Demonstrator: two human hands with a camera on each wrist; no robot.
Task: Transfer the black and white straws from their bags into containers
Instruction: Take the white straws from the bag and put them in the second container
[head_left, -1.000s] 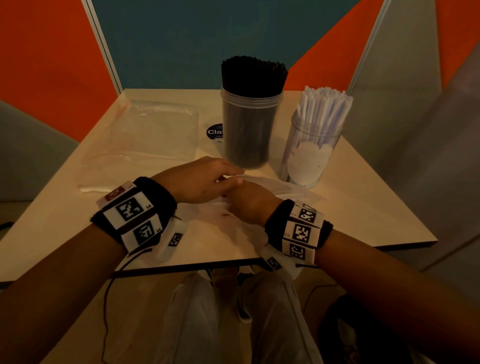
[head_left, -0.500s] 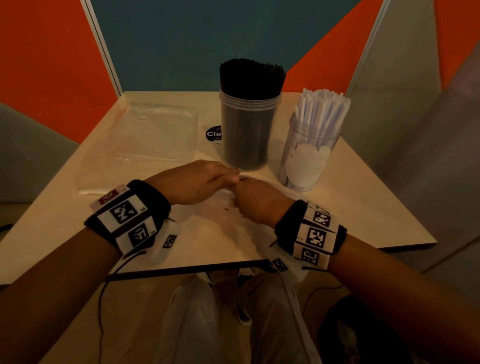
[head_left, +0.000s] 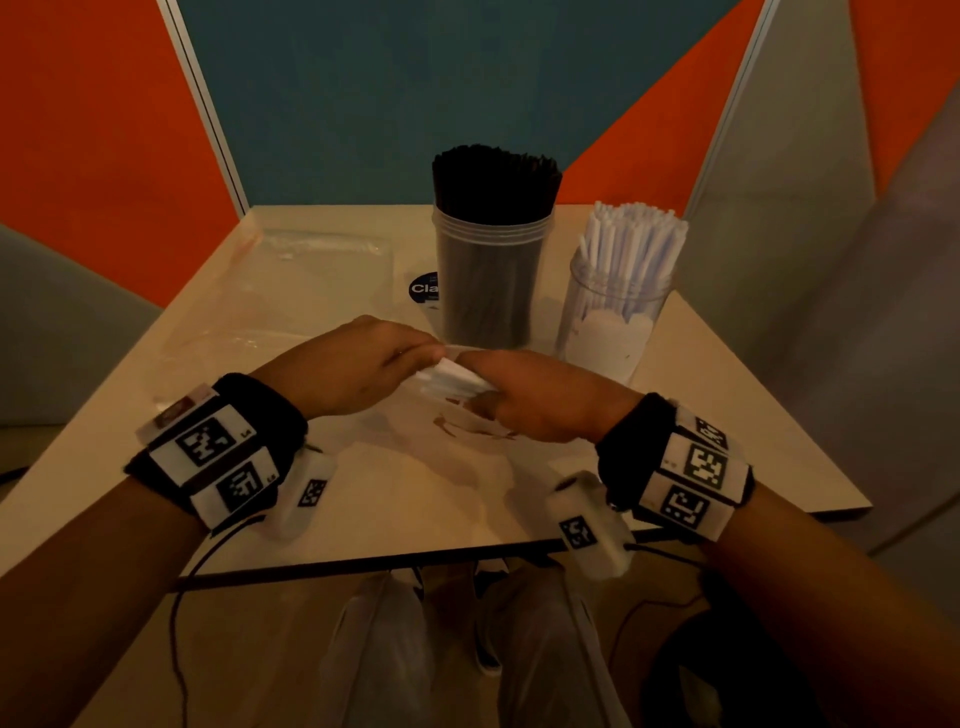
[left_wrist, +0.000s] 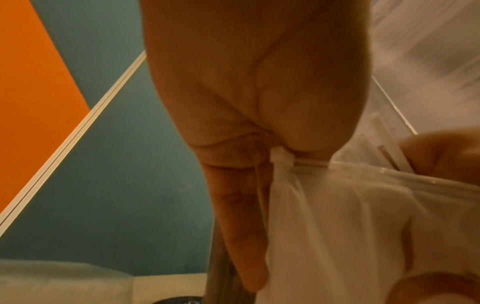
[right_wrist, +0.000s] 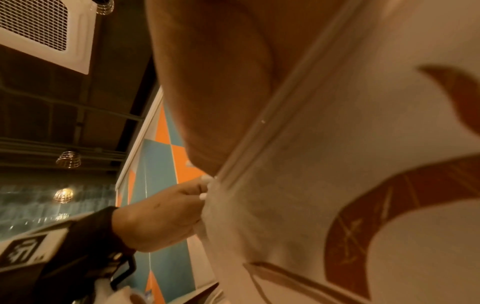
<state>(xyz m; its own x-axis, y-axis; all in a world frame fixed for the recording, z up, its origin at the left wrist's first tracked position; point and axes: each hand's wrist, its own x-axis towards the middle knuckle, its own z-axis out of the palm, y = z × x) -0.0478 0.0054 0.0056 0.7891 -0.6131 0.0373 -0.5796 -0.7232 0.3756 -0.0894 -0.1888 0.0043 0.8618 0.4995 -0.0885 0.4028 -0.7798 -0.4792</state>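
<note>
Black straws (head_left: 493, 182) stand packed in a clear container (head_left: 488, 291) at the table's middle back. To its right, white straws (head_left: 631, 234) lean in a second clear container (head_left: 613, 332). Both hands hold a translucent zip bag (head_left: 457, 376) with brown print just above the table. My left hand (head_left: 423, 358) pinches the zip strip's end (left_wrist: 281, 159). My right hand (head_left: 480, 384) grips the bag's top edge (right_wrist: 272, 123) beside it. I see no straws inside the bag (left_wrist: 350, 226).
A second clear bag (head_left: 291, 291) lies flat on the beige table (head_left: 415, 509) at the back left. A dark round sticker (head_left: 423, 288) shows beside the black-straw container. Orange and teal partition walls close in behind, and the table's front edge lies under my wrists.
The hands came together over the bag lying on the table, then raised its top edge. The right hand has shifted a little to the right.
</note>
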